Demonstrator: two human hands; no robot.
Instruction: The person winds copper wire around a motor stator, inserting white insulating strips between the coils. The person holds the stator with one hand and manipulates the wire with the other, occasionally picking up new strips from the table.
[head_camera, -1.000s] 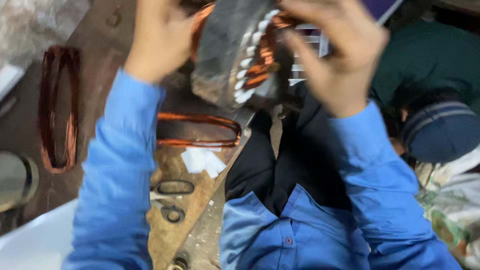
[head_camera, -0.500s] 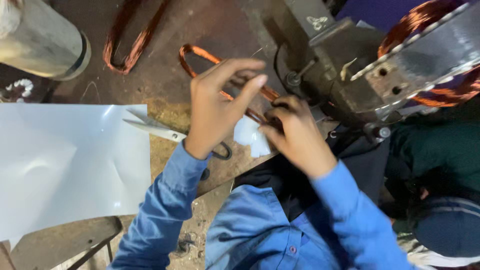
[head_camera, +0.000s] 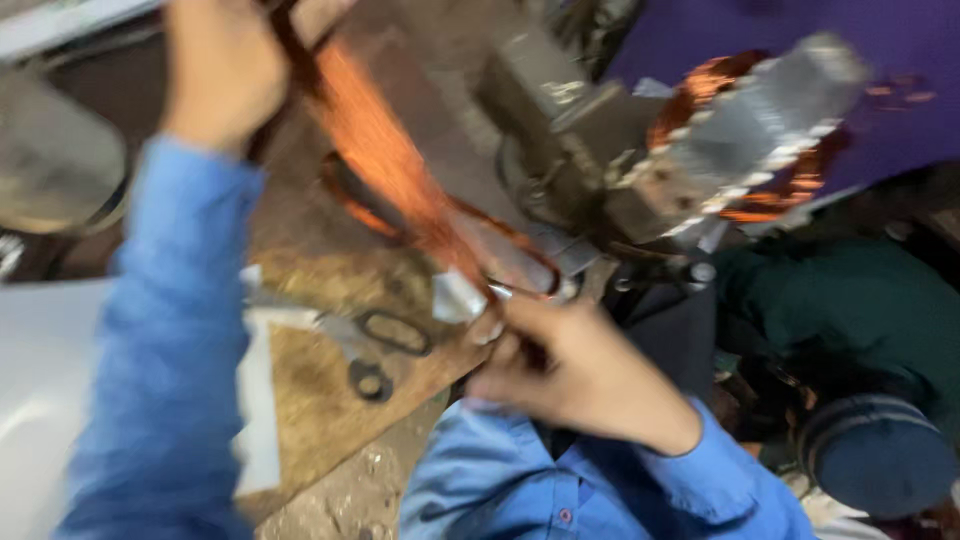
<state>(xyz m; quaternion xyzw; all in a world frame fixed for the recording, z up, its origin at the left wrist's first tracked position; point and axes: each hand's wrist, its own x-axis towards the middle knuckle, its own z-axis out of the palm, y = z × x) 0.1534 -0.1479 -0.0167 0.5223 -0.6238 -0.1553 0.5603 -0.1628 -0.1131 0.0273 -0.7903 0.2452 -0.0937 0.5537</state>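
Note:
A long loop of copper wire coil is stretched between my two hands, blurred by motion. My left hand grips its far end at the top left. My right hand pinches its near end close to my chest, next to a small piece of white paper. Both arms wear blue sleeves. A grey motor stator with copper windings is clamped in a dark bench vise at the upper right.
Scissors lie on the worn brown bench below the coil. A white sheet covers the left side. A metal cylinder stands at far left. Another copper coil rests near the vise. A person in dark green sits at right.
My left hand rose to the top left, pulling the copper coil out long. My right hand stayed low on the near end. The view shifted, and the stator sits in the vise.

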